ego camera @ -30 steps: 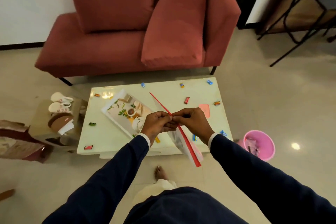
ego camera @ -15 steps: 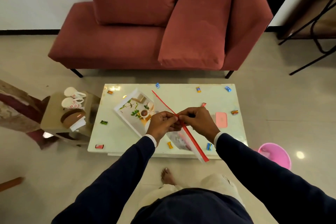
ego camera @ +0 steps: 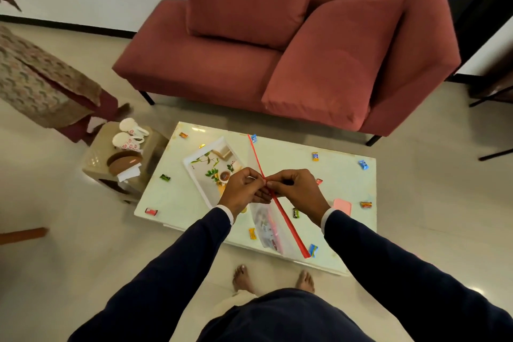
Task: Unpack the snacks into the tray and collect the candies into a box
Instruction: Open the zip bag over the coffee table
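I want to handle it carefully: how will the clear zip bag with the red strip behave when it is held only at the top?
The zip bag is probably floppy: its thin clear film hangs from both hands. It seems light, with few items inside. The items may slide toward the lower corner.

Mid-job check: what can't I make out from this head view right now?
- Zip bag contents: blurred through the plastic.
- Whether the bag's red seal has parted: left hand and right hand cover the pinch point.
- Tray near end: behind the left hand.
- Candy labels: too small.
- Pink box: partly behind the right wrist.
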Available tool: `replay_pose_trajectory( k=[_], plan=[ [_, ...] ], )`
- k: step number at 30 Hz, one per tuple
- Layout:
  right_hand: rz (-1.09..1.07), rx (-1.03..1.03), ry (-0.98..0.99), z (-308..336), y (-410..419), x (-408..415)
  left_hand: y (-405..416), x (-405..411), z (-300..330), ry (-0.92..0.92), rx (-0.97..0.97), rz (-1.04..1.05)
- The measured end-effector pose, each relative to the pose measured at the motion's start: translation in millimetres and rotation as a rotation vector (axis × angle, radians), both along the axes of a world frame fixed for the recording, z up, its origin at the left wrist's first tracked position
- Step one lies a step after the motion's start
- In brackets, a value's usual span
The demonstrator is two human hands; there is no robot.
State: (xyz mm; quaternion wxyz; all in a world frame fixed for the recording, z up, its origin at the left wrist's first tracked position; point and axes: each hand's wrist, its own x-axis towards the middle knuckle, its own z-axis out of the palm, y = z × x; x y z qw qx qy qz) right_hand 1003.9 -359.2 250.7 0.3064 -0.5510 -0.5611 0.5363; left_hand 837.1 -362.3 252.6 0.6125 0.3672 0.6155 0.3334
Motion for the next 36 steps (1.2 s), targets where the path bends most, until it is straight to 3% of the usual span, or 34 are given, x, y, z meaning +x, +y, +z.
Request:
replay_pose_trajectory(
  k=[13, 22, 29, 33, 36],
  plan=[
    [0.11, 0.14, -0.109, 1, 16, 48, 1, 57, 2, 0.045, -0.017, 0.11],
    [0.001, -0.087, 0.055, -5, 21, 59, 2, 67, -7, 0.032, -0.002, 0.105],
    [-0.081, -0.116, -0.022, -18, 35, 75, -9, 32, -13, -0.079, -0.055, 0.147],
    [-0.157, -0.142, -0.048, -25, 40, 87, -22, -5, -19, -0.012, -0.086, 0.148],
    [-0.067, -0.151, -0.03, -24, 38, 75, -27, -21, -24, 0.046, -0.14, 0.101]
  ],
)
